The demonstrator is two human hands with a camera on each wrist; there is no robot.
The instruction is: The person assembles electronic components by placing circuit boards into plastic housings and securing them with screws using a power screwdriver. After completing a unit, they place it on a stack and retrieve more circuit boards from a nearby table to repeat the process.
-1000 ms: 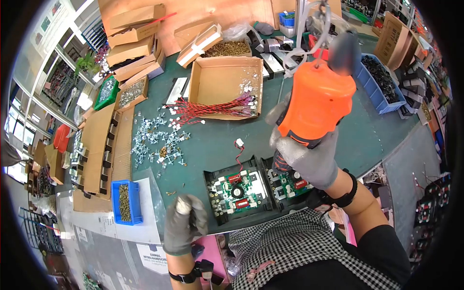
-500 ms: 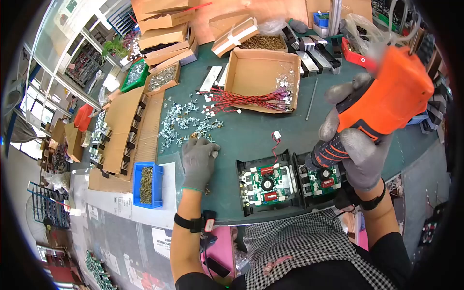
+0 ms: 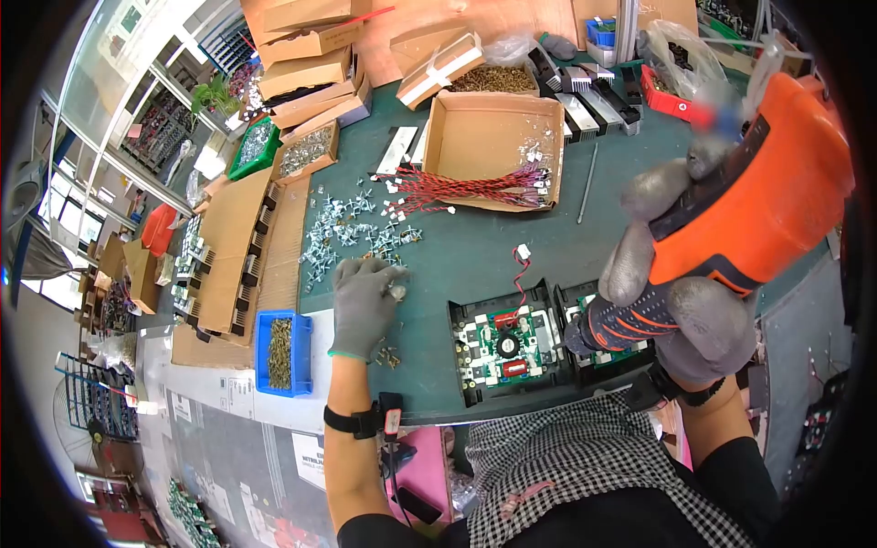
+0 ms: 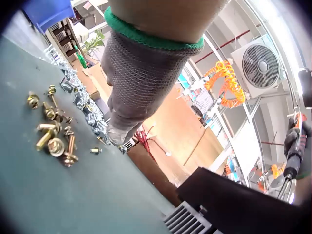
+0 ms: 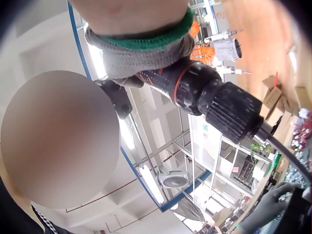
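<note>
My left hand, in a grey glove, is at the near edge of a heap of small bluish-silver metal parts. In the left wrist view its fingertips reach down to the table among these parts; cannot tell whether they pinch one. Brass-coloured screws with washers lie loose beside that hand. My right hand, also gloved, grips an orange and black electric screwdriver, tilted with its black nose over the right one of two black housings. The left housing holds a green circuit board.
A blue bin of screws stands left of my left hand. Beyond the housings, a cardboard tray has red-black wires across its near side. A thin metal rod lies right of the tray. Cardboard boxes are stacked behind.
My left hand has moved forward from the table's near edge to the heap of metal parts. The right hand has tilted the screwdriver, its body swinging right. The head view has shifted.
</note>
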